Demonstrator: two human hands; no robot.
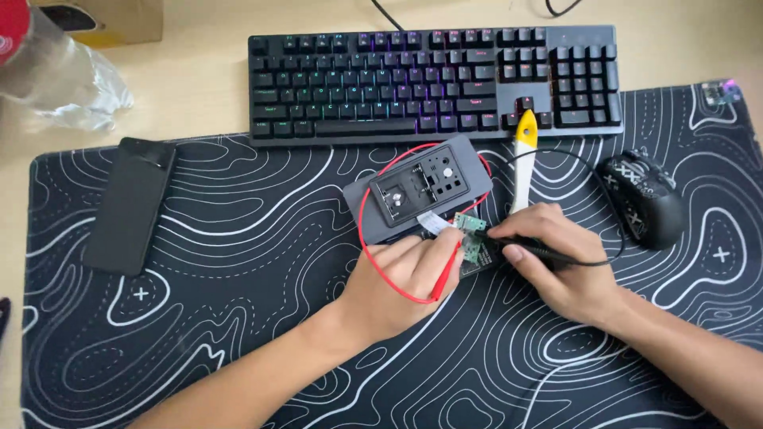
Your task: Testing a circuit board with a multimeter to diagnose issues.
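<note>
pressing both probe tips steadily keeps contact on the small green circuit board [470, 238], which lies near the grey device case [417, 191], mid-mat. left hand [405, 278] is clamped on the red probe [447, 274], right hand [556, 262] on the black probe [524, 248].

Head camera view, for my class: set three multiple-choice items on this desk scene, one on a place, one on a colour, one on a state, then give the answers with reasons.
1. Where does the black phone lie?
A. left on the desk mat
B. on the keyboard
C. under the mouse

2. What colour is the probe that the left hand holds?
A. blue
B. red
C. green

3. What is the right hand doing?
A. resting flat and empty
B. gripping the mouse
C. holding a black probe to the small circuit board

Answers: A, the phone lies at the mat's left edge; B, the red probe and its lead are red; C, its fingers pinch the probe at the board.
</note>
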